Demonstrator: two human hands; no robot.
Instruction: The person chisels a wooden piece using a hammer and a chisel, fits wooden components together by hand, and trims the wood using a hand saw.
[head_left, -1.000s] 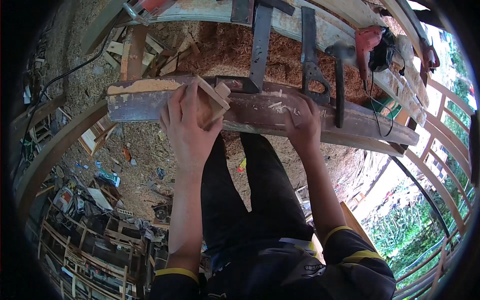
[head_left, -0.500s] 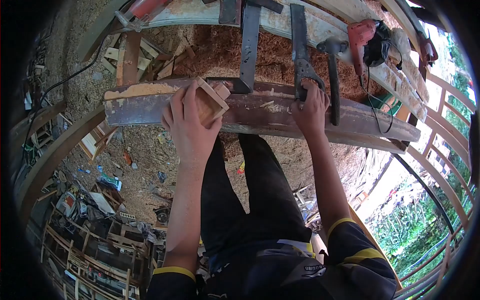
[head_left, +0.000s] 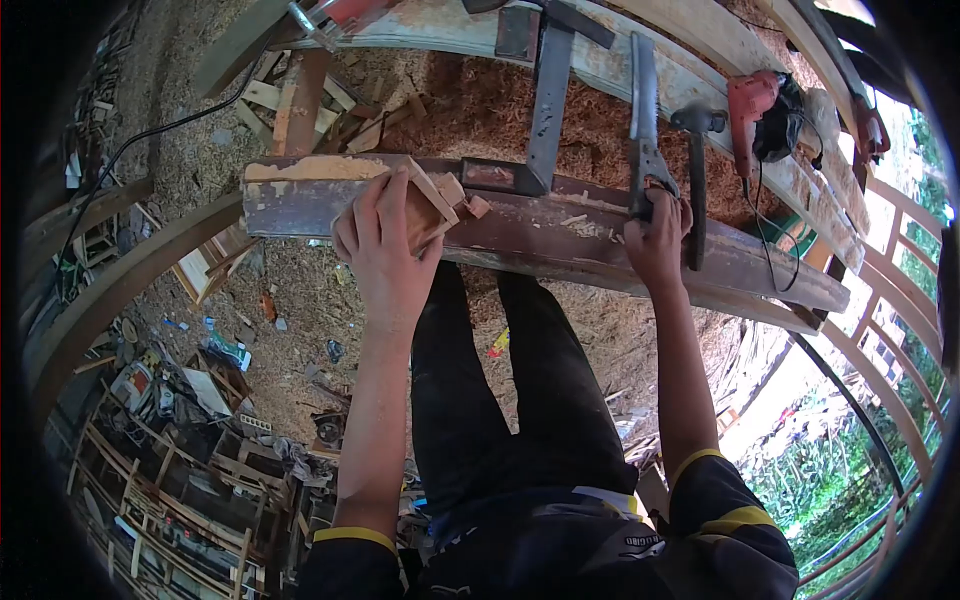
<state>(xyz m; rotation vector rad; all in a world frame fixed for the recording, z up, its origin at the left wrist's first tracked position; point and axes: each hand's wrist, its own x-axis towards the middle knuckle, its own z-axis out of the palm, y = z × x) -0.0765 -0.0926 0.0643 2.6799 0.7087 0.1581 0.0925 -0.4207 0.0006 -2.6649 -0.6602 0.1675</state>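
My left hand (head_left: 385,240) is wrapped round a wooden block (head_left: 428,208) with a small tenon-like end, on the left part of the dark beam (head_left: 540,222). A small wood piece (head_left: 478,206) lies just right of the block. On the right, my right hand (head_left: 660,235) has its fingers closed round the handle of a handsaw (head_left: 645,110), whose blade points away from me. Close beside that hand lies a hammer (head_left: 697,180) with a dark handle. A dark metal square (head_left: 549,105) rests across the beam's far edge, between my hands.
A red power drill (head_left: 750,110) with a cord lies at the far right. Behind the beam runs a pale plank (head_left: 430,28). Another red tool (head_left: 345,12) sits at the top left. Wood scraps and shavings (head_left: 300,350) cover the ground.
My right hand has moved from the bare beam onto the saw handle and closed on it. The small wood piece now shows beside the block. The view has shifted slightly.
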